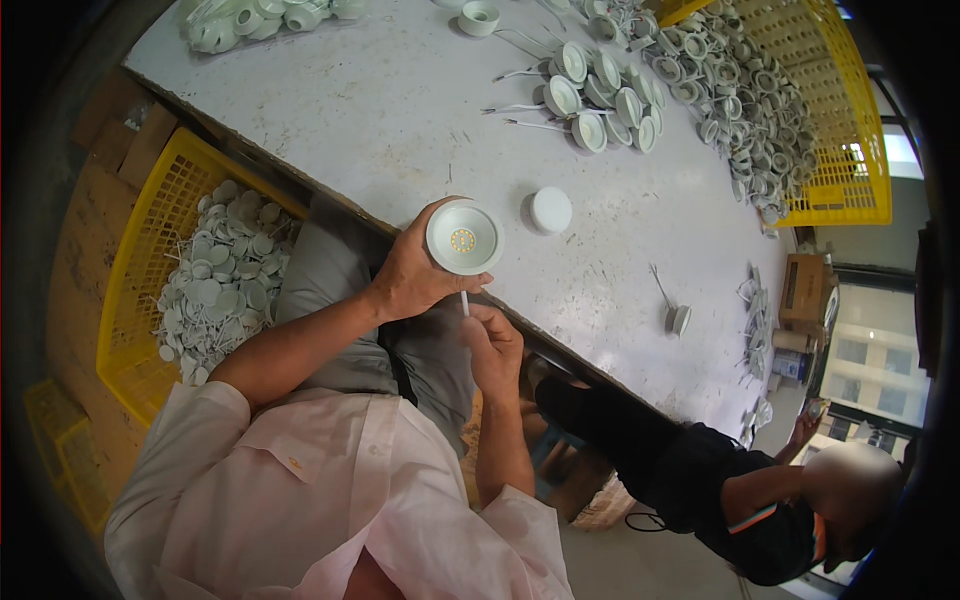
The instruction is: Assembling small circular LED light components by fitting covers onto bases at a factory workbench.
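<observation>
A white round LED downlight (480,222) with a ring of small yellow chips in its bowl faces up at the table's near edge. My left hand (413,268) is wrapped round its side and underside. Below it, a short white cable (465,303) runs down to my right hand (493,347), whose fingers are closed on the cable. A white round cover (551,211) lies on the table (400,130) just right of the downlight. Farther right, a single downlight (681,320) with its wire rests on its side.
Several wired downlights (590,130) cluster at the far side. A yellow basket (860,190) spills ring-shaped housings at far right. At my left, another yellow basket (125,310) holds white discs. Bagged white parts (225,25) lie far left. A person in dark clothes (760,510) sits at right.
</observation>
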A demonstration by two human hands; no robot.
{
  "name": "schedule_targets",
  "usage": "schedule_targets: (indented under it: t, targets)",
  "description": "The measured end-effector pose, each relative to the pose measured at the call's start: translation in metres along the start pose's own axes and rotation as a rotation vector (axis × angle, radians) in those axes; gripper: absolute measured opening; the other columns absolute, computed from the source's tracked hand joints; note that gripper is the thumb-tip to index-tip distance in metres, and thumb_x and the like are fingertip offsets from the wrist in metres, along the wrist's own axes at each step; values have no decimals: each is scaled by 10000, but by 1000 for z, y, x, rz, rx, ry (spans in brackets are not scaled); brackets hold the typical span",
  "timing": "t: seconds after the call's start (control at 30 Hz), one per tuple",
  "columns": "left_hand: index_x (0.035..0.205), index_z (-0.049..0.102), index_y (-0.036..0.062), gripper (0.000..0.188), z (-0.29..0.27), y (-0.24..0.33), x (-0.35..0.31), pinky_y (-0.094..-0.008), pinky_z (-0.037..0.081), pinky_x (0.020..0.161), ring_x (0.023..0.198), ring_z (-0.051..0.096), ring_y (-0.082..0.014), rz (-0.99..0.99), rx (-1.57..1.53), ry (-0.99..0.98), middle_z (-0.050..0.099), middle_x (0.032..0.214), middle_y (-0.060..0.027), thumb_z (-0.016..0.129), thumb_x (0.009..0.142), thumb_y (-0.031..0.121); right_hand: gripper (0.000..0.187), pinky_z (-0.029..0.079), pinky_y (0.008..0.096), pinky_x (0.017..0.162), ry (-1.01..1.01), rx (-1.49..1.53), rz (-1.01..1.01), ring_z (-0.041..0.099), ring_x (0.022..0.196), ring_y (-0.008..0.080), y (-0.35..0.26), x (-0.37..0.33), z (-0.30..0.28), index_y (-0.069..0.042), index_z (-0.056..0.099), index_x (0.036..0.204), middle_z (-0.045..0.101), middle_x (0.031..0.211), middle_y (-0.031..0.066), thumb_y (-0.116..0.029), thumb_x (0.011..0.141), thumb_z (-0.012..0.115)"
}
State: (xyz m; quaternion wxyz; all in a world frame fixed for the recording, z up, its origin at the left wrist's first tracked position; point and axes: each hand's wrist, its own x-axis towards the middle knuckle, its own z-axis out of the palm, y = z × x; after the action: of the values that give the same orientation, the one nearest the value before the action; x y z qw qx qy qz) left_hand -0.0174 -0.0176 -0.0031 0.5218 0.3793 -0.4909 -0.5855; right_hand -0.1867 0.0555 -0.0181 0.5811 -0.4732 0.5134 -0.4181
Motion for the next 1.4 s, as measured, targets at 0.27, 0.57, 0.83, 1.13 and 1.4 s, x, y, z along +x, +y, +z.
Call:
schedule_targets:
  t: [0.27,0.57,0.83,1.13,1.4]
  targets:
    - [1312,354,12,783,-13,9,6,-317,489,888,1076,542,-186,-26,94,60,544,1142,-117,804,677,95,269,462,253,665,601,-359,-82,550,692,112,-37,70,-42,20,598,1007,594,778,49,-181,835,648]
    - [1350,297,24,745,-12,-10,-12,-311,558,812,951,617,-174,-59,77,-44,537,1147,-115,731,745,7,385,457,243,597,574,-606,-22,538,644,108,-37,134,-73,23,599,991,574,737,26,-283,792,719]
    - [1327,344,32,794,-12,-23,-14,-349,410,982,1152,502,-218,-123,-16,-35,515,1216,-127,799,681,106,201,380,187,487,587,-94,-16,480,553,66,-33,132,-82,-24,574,859,534,652,7,-206,855,659]
    - [1360,286,49,740,-12,-19,-14,-339,562,834,993,608,-209,-147,63,-96,513,1180,-112,698,752,-42,126,419,202,469,476,357,48,521,551,90,-33,118,-92,-37,538,864,545,678,30,-146,912,576]
    - [1348,318,28,799,-8,-17,-7,-332,427,972,1145,493,-189,-209,-61,-92,495,1224,-108,779,698,84,93,472,192,517,492,447,32,561,592,99,-36,95,-72,-20,566,963,597,760,56,-56,880,590]
